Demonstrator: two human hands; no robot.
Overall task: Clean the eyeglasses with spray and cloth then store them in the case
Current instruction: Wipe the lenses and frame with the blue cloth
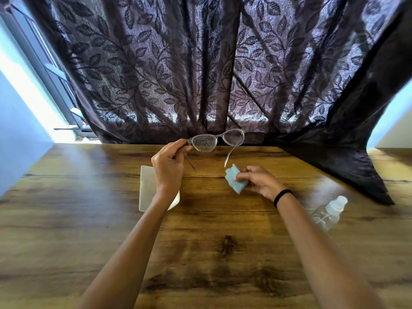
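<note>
Head view, and one asks: why are the glasses (217,139) lifted off the table (211,253)?

The other: So both lenses hang free. The left hand (169,166) pinches the frame at its outer corner, thumb and fingertips closed on the hinge, and the arms of the glasses are open towards the person. The lens nearest that hand is speckled with droplets, so I'd say the spraying is done.

And the cloth (234,179)?

Bunched in the right hand (256,179), fingers curled round it, low over the table and just below the free arm of the glasses. It touches no lens yet. Wiping looks like the next step.

Why is the bottle (327,212) over there?

It lies on its side beyond the right forearm, out of the way, probably finished with.

And the case (147,186)?

The white thing under the left wrist, I take it; partly hidden, so I can't tell if it's open. It sits close for storing the glasses later.
</note>
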